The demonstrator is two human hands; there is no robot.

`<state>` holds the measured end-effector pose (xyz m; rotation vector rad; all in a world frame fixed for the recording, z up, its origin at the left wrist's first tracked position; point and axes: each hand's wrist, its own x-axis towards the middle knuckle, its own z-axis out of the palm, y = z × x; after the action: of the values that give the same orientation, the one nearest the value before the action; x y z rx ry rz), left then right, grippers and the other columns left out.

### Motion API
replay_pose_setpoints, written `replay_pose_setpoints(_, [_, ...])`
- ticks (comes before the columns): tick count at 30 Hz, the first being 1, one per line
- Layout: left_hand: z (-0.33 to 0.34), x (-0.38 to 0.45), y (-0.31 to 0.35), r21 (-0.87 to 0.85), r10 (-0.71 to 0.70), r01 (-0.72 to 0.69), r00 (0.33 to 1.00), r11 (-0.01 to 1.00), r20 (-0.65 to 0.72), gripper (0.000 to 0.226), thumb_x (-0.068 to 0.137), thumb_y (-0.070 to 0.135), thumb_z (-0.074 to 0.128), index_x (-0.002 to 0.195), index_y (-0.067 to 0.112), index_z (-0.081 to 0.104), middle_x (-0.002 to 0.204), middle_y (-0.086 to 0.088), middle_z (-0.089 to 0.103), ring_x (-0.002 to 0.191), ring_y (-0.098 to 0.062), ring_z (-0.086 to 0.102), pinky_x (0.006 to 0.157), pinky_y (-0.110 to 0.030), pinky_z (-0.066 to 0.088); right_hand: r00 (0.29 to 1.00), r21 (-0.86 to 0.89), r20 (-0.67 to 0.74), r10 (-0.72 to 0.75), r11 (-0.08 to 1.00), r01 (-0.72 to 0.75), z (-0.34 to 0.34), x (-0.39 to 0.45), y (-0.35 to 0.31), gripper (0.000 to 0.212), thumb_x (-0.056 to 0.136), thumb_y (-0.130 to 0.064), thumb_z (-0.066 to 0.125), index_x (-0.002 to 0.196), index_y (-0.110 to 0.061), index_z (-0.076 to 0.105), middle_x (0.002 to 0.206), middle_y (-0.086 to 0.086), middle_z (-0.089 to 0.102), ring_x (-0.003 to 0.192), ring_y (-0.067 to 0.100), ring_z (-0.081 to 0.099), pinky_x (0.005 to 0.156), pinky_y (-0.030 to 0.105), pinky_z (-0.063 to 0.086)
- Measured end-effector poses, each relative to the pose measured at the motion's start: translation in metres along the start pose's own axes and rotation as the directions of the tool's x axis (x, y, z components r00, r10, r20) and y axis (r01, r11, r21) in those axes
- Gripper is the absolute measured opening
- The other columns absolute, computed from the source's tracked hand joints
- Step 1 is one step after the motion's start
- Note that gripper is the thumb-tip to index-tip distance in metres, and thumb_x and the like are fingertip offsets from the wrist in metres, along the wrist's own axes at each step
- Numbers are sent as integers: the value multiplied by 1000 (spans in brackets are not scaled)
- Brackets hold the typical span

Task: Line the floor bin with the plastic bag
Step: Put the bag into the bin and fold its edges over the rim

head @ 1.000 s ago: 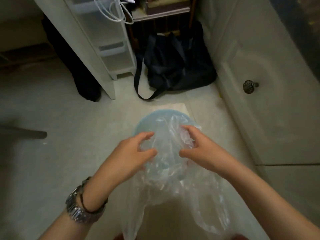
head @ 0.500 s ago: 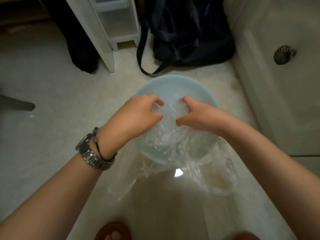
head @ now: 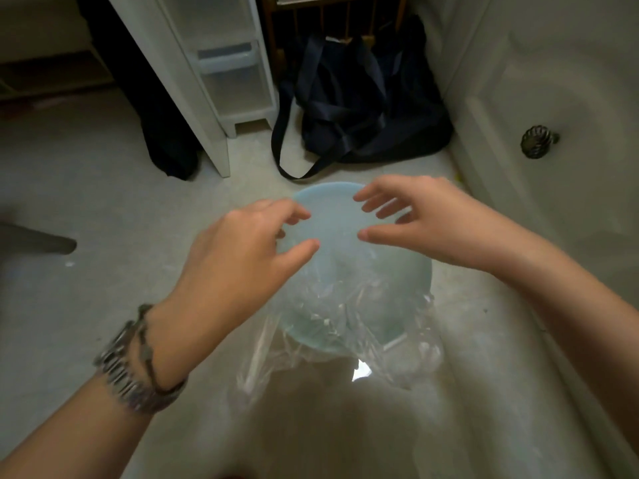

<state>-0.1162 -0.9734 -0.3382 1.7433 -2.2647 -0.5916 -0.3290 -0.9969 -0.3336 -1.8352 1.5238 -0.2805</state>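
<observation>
A round pale-blue floor bin [head: 326, 191] stands on the floor in the middle of the head view. A clear plastic bag [head: 345, 323] lies crumpled inside it and spills over the near rim onto the floor. My left hand [head: 242, 257], with a metal watch on the wrist, hovers over the bin's left side with thumb and fingers apart. My right hand [head: 428, 219] hovers over the far right rim, fingers spread. Neither hand visibly grips the plastic. The bin's bottom is hidden by the bag.
A dark blue strap bag [head: 366, 108] sits just behind the bin. A white drawer unit [head: 231, 74] stands at the back left with dark cloth [head: 166, 140] beside it. A white cabinet door with a metal knob [head: 537, 141] runs along the right. A dark furniture leg [head: 38, 240] is at the left.
Both hands let go of the bag and rose with fingers spread apart. The bag's top now lies down in the bin instead of being pinched between the hands.
</observation>
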Motion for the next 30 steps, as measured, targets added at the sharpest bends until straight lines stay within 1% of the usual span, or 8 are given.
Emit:
replay_pose_setpoints(6, [0,-37,1,-64,-36,50,979,997,199,60,59,69,59,113,45,55,109,27,54,98,3,51,85,-34,51,992,-81,111,52,996,-43,1,-34,8,55,51,-68,70,100,-44,61,100,-25,62,91,-4,59,68,18,47])
replay_pose_setpoints(9, [8,-36,-1,-59,-38,55,966,997,255,50,66,44,73,113,42,56,108,23,53,98,-1,51,86,-35,52,983,-146,181,41,989,-14,8,-34,13,48,58,-46,82,101,-43,59,94,-26,56,87,-6,57,71,20,50])
replay_pose_setpoints(12, [15,-30,-6,-105,-47,69,979,992,197,31,74,22,73,102,33,67,95,18,58,84,3,56,79,-24,51,986,-147,163,16,989,8,12,-28,17,40,67,-13,82,100,-30,65,85,-22,55,75,-5,59,72,25,55])
replay_pose_setpoints(14, [19,-23,-8,-126,-62,79,989,989,131,23,76,17,72,96,28,71,90,16,62,78,4,57,75,-19,49,993,-160,120,-23,986,42,15,-21,18,34,70,-3,77,97,-23,67,81,-19,55,74,-1,59,73,26,55])
replay_pose_setpoints(18, [29,-5,-9,-93,-70,76,996,993,60,19,77,20,71,96,22,71,95,2,69,81,-11,61,79,-28,49,997,-249,45,-70,965,79,24,-3,21,30,76,2,66,100,-16,67,89,-7,63,82,14,62,80,33,54])
replay_pose_setpoints(22, [39,10,-11,-42,-73,74,997,996,21,25,78,27,71,101,18,69,101,-2,68,86,-16,61,81,-31,49,996,-366,76,-41,928,66,33,9,23,34,82,-3,62,112,-18,62,111,4,66,101,25,61,87,42,52])
replay_pose_setpoints(25, [35,11,-10,-40,-58,57,998,998,-27,36,77,33,70,109,18,65,106,-2,65,93,-18,60,85,-35,51,994,-408,79,-80,907,105,27,7,20,36,81,-15,68,116,-20,60,116,2,65,106,24,58,89,39,49])
replay_pose_setpoints(30, [4,-6,-3,-87,-29,14,984,996,-175,39,78,41,66,112,22,63,106,8,63,93,-7,56,83,-27,47,952,-279,-124,-280,931,237,-7,-14,6,24,87,-41,56,100,-24,67,98,-12,69,94,8,60,80,28,49])
